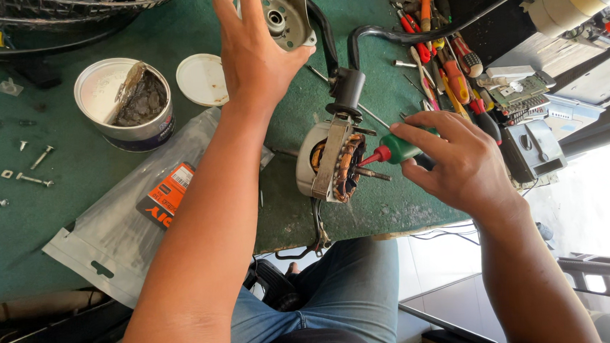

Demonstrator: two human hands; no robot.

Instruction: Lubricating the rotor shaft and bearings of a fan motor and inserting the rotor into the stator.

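Observation:
My left hand [255, 53] reaches far across the green table and grips a round grey metal motor cover [284, 16] with a bearing at its centre. My right hand [455, 161] holds a small green bottle with a red nozzle [390, 150]. The nozzle tip points at a fan motor [335, 165] with copper windings and a metal frame, which stands near the table's front edge. A black cable [364, 35] runs up from the motor's black fitting [346, 91].
An open tin of dark grease [127, 104] and its white lid [201, 80] sit at the left. A clear plastic bag with an orange card [119, 231] lies under my left forearm. Loose screws [34, 178] lie far left. Screwdrivers [451, 69] and a circuit board [521, 90] crowd the right.

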